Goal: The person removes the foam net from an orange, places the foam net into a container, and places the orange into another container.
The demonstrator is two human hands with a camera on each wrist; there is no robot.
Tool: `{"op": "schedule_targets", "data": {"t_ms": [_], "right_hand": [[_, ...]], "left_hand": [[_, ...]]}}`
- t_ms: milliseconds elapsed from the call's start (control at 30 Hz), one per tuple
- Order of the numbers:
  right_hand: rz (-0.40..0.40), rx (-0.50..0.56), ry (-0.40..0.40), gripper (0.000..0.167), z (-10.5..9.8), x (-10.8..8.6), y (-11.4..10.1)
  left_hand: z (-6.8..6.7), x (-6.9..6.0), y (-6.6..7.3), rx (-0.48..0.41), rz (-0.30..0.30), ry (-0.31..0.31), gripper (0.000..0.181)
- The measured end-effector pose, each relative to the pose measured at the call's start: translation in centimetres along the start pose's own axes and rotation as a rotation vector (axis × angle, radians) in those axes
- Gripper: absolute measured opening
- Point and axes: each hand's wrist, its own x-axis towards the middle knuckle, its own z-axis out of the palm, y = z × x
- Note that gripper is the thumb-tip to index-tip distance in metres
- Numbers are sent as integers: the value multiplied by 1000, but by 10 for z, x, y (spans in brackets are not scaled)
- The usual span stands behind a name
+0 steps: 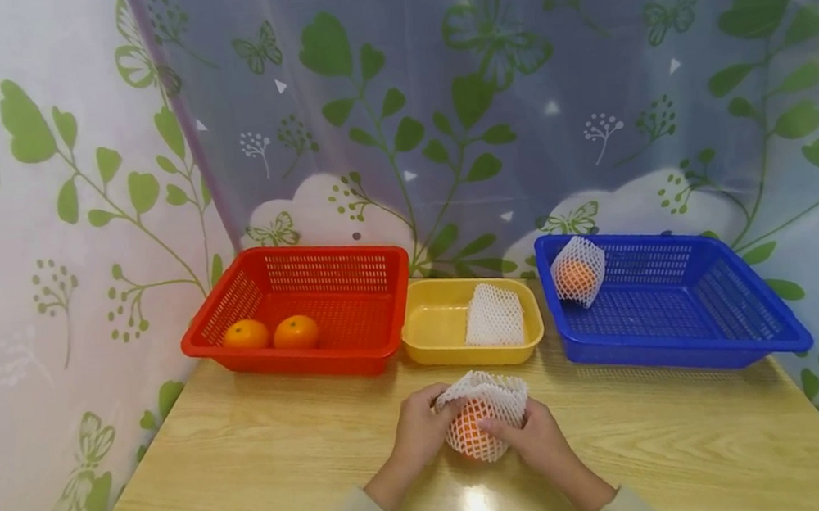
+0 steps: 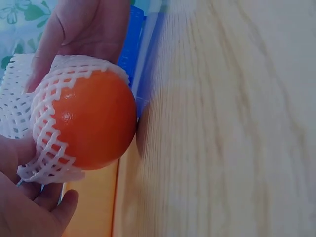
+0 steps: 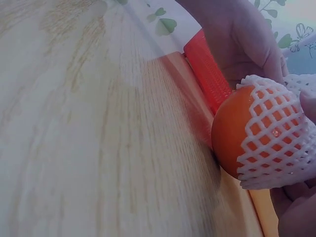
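An orange point(image 1: 473, 432) is partly covered by a white foam net sleeve point(image 1: 501, 399), held above the table between both hands. My left hand point(image 1: 420, 429) grips the sleeve's left side, its fingertips at the upper edge. On the other side, my right hand point(image 1: 544, 441) holds the netted fruit, thumb laid across the front of the mesh. Bare orange skin point(image 2: 101, 123) shows at the fruit's lower end in the left wrist view. Loose mesh bunches at the opposite end. In the right wrist view, the net point(image 3: 276, 131) wraps the orange's right part.
Behind the hands stands a yellow tray point(image 1: 427, 358) with flattened foam nets point(image 1: 495, 315). Left of it, a red basket point(image 1: 316, 365) contains two oranges point(image 1: 296, 332). A blue basket point(image 1: 656, 353) at the right has one netted orange point(image 1: 576, 276). A patterned curtain hangs behind.
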Motion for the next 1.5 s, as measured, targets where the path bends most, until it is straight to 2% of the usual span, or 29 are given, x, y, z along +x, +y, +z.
{"op": "schedule_targets", "data": {"t_ms": [100, 233, 433, 600, 700, 833, 900, 1100, 1333, 1500], "right_hand": [[-1, 3, -13, 36, 0, 0, -1], [14, -8, -21, 34, -2, 0, -1], [27, 21, -24, 31, -1, 1, -3], [22, 15, 12, 27, 0, 1, -5], [-24, -18, 68, 23, 0, 2, -6], [-96, -77, 178, 19, 3, 5, -8], [-107, -76, 206, 19, 4, 5, -8], [-64, -11, 155, 26, 5, 6, -9], [-9, -43, 124, 40, 2, 4, -6], [-8, -19, 89, 48, -1, 2, -3]], "left_hand": [[-1, 0, 0, -8, 9, -2, 10], [-4, 0, -2, -44, 3, -65, 18], [-10, 0, -5, -95, -74, -173, 36], [-13, -2, -6, -69, -92, -267, 49], [-13, -4, -7, -82, -78, -308, 53], [-12, -4, -7, -129, -73, -315, 54], [-11, -4, -7, -145, -72, -314, 52], [-12, -4, -7, -124, -79, -311, 46], [-13, -3, -3, -85, -85, -297, 48], [-12, -2, -3, -78, -60, -256, 37]]}}
